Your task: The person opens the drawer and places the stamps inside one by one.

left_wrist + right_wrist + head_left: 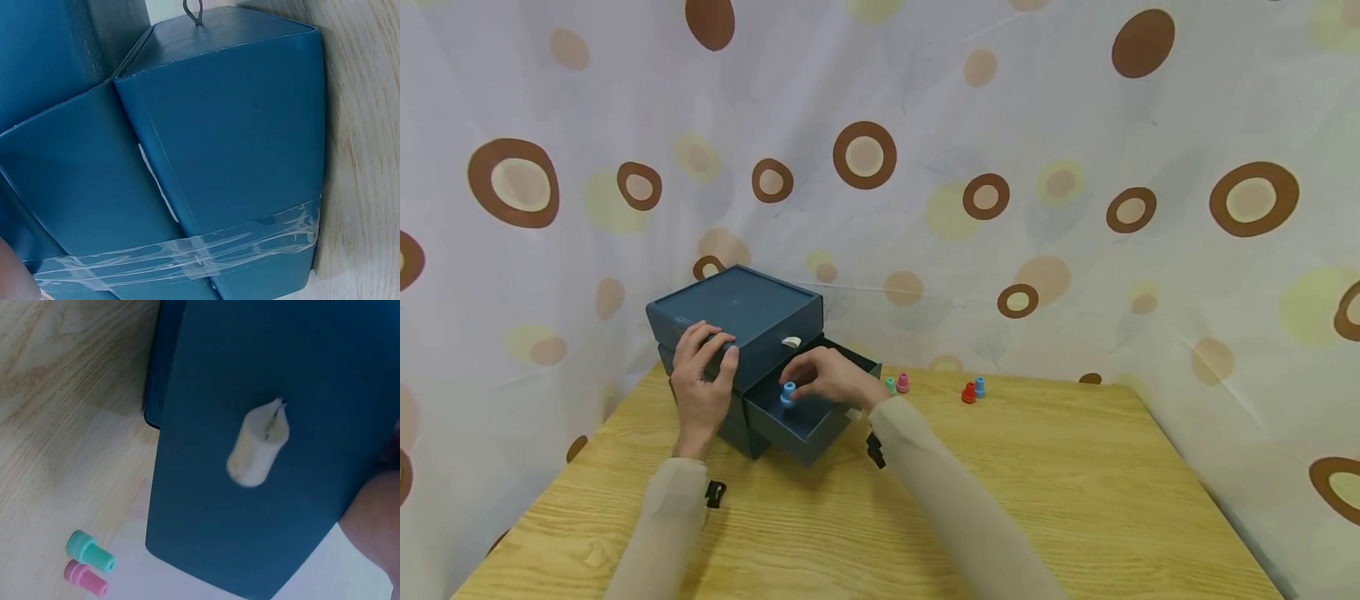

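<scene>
A dark blue drawer box (733,304) stands at the left of the table, its middle drawer (808,446) pulled out. My left hand (703,387) rests against the top box's edge and side, fingers spread. Over the pulled-out drawer is my right hand (831,377), its thumb and forefinger pinching a small blue stepped peg (787,394) with a wide base. In the right wrist view the drawer front (206,506) bears a pale tab handle (257,444), and part of a finger (375,519) shows at the right edge. The peg is hidden there.
Beyond the drawer stand a green peg (891,386) and a pink peg (903,382). Farther right are a red peg (969,392) and another blue peg (980,387). Clear tape (200,259) wraps the box's side. A dotted curtain (925,250) hangs behind the wooden table (1037,467).
</scene>
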### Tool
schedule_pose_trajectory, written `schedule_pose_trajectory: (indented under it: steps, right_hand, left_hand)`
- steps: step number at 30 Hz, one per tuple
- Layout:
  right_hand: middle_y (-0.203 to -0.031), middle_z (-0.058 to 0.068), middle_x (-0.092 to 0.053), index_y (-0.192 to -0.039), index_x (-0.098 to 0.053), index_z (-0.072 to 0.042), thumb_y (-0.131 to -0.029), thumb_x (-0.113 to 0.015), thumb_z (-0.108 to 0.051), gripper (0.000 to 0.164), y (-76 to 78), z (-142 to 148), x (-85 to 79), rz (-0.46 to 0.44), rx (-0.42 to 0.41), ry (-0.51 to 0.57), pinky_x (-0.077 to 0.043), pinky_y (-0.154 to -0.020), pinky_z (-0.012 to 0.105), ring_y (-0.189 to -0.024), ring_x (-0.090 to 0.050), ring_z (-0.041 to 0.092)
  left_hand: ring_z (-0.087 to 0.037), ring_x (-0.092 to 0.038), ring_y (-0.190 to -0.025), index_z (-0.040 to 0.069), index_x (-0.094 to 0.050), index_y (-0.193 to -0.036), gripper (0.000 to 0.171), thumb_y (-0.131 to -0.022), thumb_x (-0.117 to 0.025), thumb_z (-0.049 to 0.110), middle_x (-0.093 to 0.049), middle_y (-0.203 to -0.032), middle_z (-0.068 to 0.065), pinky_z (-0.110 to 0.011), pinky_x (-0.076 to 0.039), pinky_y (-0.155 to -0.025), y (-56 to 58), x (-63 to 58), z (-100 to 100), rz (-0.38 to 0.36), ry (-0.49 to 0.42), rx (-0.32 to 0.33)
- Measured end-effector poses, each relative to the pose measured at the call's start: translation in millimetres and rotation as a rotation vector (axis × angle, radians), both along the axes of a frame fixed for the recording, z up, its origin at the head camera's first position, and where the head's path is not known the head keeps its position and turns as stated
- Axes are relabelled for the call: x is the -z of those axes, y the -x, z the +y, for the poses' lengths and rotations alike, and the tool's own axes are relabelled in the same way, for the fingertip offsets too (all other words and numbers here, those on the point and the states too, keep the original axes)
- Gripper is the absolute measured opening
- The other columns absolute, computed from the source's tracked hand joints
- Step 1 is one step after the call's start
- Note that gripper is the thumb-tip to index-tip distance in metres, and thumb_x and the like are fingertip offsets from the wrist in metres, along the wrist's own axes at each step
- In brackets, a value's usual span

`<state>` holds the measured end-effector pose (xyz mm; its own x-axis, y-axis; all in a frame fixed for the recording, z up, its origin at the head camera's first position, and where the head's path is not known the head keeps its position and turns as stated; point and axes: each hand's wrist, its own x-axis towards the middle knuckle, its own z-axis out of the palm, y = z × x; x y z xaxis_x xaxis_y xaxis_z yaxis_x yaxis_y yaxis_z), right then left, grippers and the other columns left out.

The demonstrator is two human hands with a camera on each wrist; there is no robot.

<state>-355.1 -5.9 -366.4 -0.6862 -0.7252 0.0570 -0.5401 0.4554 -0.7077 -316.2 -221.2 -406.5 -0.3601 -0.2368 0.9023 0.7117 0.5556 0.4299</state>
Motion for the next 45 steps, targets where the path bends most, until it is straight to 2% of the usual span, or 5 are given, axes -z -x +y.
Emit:
schedule_pose_trajectory:
  steps: [6, 11, 19, 31, 45]
  right_hand:
    - [-0.109, -0.001, -0.073, -0.107, -0.073, -0.014, -0.086, -0.074, -0.009, 0.022, 4.6, -4, 3.0, -0.002, -0.009, -0.066, -0.054, -0.085, 0.020, -0.097, -0.068, 0.005]
    - [-0.109, -0.002, -0.072, -0.107, -0.072, -0.014, -0.086, -0.074, -0.009, 0.021, 5.2, -5, 4.6, 0.015, 0.005, -0.078, -0.054, -0.085, 0.020, -0.098, -0.067, 0.006]
    - [-0.120, 0.001, -0.070, -0.122, -0.069, -0.015, -0.085, -0.074, -0.008, 0.038, 3.0, -2, 4.7, 0.023, -0.026, -0.103, -0.054, -0.085, 0.019, -0.107, -0.068, 0.009]
    - [-0.117, 0.001, -0.070, -0.121, -0.069, -0.012, -0.089, -0.069, -0.005, 0.033, -2.3, 11, -7.8, 0.013, -0.043, 0.039, -0.055, -0.086, 0.020, -0.102, -0.068, 0.007]
    - [-0.120, 0.001, -0.069, -0.123, -0.067, -0.009, -0.093, -0.065, -0.009, 0.030, -9.7, 39, -2.8, 0.061, -0.012, 0.012, -0.052, -0.092, 0.022, -0.109, -0.066, 0.012]
  left_hand:
    - [-0.032, -0.049, -0.130, 0.007, -0.075, -0.101, 0.019, -0.088, -0.066, 0.018, -0.064, -0.115, -0.017, -0.052, -0.030, -0.113, 0.7, -1.0, 3, -0.002, -0.002, 0.012]
    - [-0.032, -0.049, -0.129, 0.007, -0.075, -0.100, 0.018, -0.087, -0.067, 0.016, -0.065, -0.115, -0.017, -0.052, -0.030, -0.113, 0.6, -3.1, 5, -0.003, -0.009, 0.016]
    - [-0.032, -0.048, -0.130, 0.007, -0.075, -0.100, 0.017, -0.086, -0.067, 0.014, -0.065, -0.115, -0.016, -0.052, -0.031, -0.113, 0.6, -4.0, 7, -0.009, -0.013, 0.014]
    - [-0.031, -0.048, -0.130, 0.007, -0.075, -0.101, 0.018, -0.088, -0.066, 0.016, -0.064, -0.115, -0.016, -0.050, -0.030, -0.114, 2.1, -6.1, 10, -0.012, -0.007, 0.011]
    - [-0.031, -0.049, -0.129, 0.005, -0.075, -0.099, 0.018, -0.086, -0.067, 0.014, -0.065, -0.114, -0.016, -0.047, -0.030, -0.113, -4.5, -0.4, 7, -0.027, -0.045, -0.020]
